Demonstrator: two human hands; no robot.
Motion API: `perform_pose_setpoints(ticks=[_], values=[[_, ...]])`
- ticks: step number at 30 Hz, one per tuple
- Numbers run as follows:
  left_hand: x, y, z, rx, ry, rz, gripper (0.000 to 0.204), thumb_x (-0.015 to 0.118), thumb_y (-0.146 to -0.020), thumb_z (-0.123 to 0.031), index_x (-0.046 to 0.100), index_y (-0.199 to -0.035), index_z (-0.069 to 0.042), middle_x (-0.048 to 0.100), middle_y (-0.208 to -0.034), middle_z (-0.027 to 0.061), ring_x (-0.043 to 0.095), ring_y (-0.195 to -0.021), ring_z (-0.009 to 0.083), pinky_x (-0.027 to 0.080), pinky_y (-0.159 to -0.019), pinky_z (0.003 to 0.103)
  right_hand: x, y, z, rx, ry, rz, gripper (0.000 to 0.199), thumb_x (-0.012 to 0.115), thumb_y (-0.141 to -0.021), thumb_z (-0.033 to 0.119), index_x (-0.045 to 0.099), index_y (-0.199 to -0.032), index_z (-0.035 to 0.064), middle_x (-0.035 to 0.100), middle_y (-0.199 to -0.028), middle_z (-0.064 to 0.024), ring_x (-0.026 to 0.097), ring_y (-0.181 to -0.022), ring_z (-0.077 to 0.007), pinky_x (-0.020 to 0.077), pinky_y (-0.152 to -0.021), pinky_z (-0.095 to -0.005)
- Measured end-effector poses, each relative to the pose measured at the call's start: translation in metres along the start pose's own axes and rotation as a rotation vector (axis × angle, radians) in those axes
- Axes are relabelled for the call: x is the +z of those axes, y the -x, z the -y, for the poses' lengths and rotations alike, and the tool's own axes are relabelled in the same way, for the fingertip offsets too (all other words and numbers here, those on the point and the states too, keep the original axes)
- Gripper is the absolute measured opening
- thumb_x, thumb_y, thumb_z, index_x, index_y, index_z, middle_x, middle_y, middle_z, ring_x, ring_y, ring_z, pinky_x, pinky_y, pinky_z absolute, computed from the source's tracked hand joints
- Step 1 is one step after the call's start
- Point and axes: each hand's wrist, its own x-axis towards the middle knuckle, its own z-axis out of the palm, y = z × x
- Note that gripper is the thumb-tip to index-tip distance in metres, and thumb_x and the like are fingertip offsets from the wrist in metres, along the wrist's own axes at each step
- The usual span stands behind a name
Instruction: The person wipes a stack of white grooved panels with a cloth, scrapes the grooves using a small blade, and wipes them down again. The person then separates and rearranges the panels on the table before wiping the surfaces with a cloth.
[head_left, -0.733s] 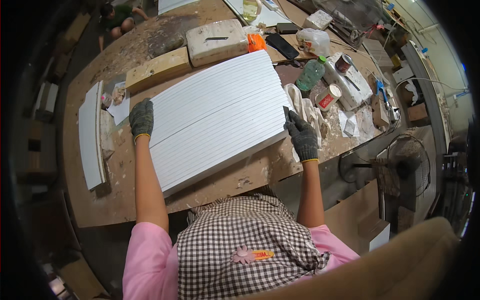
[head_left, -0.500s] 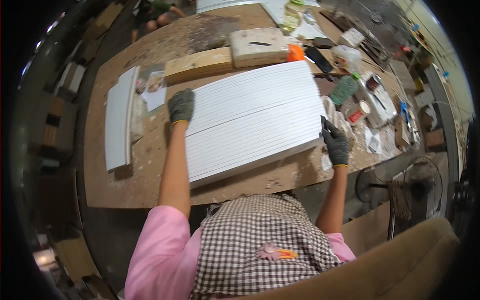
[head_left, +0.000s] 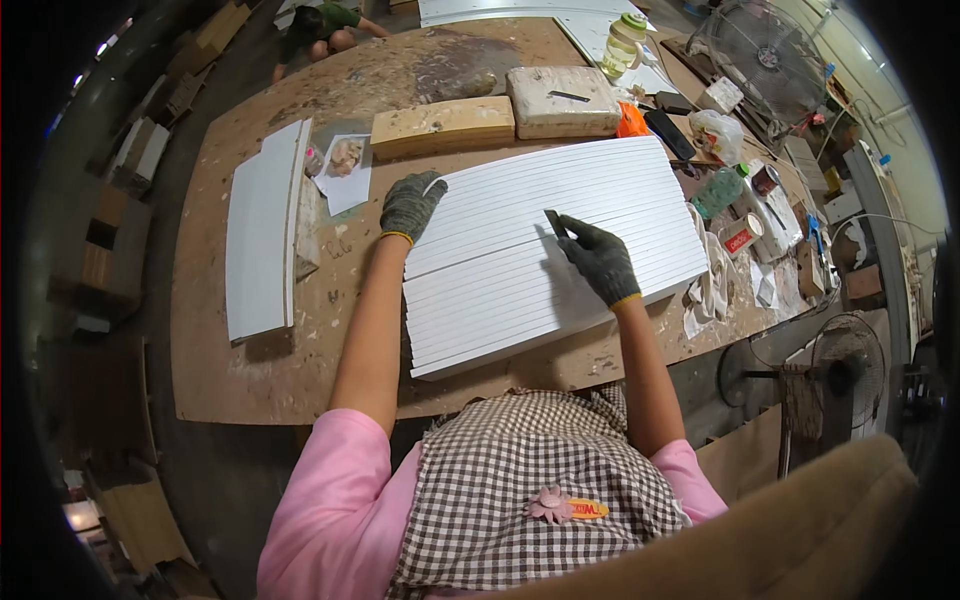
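White ribbed panel [head_left: 550, 250] on the mottled brown workbench [head_left: 250, 370]; dark grey gloves with yellow cuffs on the left hand [head_left: 410, 205] and right hand [head_left: 600, 262]; pink sleeves, brown-and-white checked apron [head_left: 540, 490]; orange cloth [head_left: 631, 122] far right

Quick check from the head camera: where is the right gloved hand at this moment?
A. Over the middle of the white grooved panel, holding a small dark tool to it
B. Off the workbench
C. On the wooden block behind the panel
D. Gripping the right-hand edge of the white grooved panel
A: the right hand lies over the middle of the white grooved panel, pinching a small dark tool against its surface, while the left hand rests on the panel's far left corner.
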Motion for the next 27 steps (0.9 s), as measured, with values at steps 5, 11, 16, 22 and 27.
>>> perform_pose_setpoints(ticks=[5, 11, 16, 22, 27], values=[[0.005, 0.003, 0.004, 0.0, -0.067, -0.044, 0.039, 0.053, -0.092, -0.038, 0.064, -0.112, -0.006, 0.062, -0.113, 0.0193, 0.056, -0.107, 0.0372, 0.043, -0.095, 0.043, 0.032, -0.017, 0.019, -0.002, 0.224, -0.058, 0.036, 0.067, -0.085, 0.026, 0.065, -0.119, 0.0129, 0.07, -0.098, -0.0133, 0.068, -0.087, -0.0271, 0.0519, -0.078, -0.0355], [0.006, 0.003, 0.001, 0.02, -0.051, -0.09, 0.036, 0.053, -0.092, -0.035, 0.065, -0.111, -0.006, 0.063, -0.111, 0.0185, 0.057, -0.104, 0.037, 0.042, -0.094, 0.045, 0.039, -0.024, 0.023, 0.143, 0.344, -0.07, 0.035, 0.066, -0.087, 0.025, 0.063, -0.121, 0.0169, 0.069, -0.105, -0.0122, 0.067, -0.094, -0.0273, 0.0515, -0.083, -0.0355], [0.009, 0.001, 0.005, 0.029, -0.041, -0.087, 0.034, 0.052, -0.092, -0.034, 0.065, -0.11, -0.007, 0.064, -0.107, 0.0176, 0.057, -0.101, 0.0362, 0.043, -0.092, 0.045, 0.041, -0.025, 0.015, 0.068, 0.297, -0.012, 0.032, 0.064, -0.089, 0.02, 0.064, -0.12, 0.0136, 0.07, -0.102, -0.0121, 0.068, -0.09, -0.0242, 0.0521, -0.081, -0.0327], [0.005, 0.001, 0.005, 0.007, -0.048, -0.046, 0.034, 0.053, -0.092, -0.03, 0.064, -0.111, -0.005, 0.064, -0.109, 0.018, 0.057, -0.103, 0.0355, 0.042, -0.094, 0.044, 0.043, -0.03, 0.01, 0.014, 0.348, -0.067, 0.03, 0.066, -0.088, 0.014, 0.065, -0.117, 0.0099, 0.071, -0.098, -0.0148, 0.07, -0.086, -0.0215, 0.0528, -0.078, -0.0306], [0.013, 0.003, 0.013, 0.052, -0.051, -0.1, 0.033, 0.051, -0.093, -0.029, 0.063, -0.112, -0.005, 0.063, -0.11, 0.0177, 0.057, -0.104, 0.035, 0.042, -0.095, 0.043, 0.041, -0.03, 0.023, 0.006, 0.411, -0.035, 0.03, 0.066, -0.087, 0.015, 0.065, -0.117, 0.0085, 0.07, -0.103, -0.0132, 0.069, -0.091, -0.0211, 0.0523, -0.08, -0.0304]])
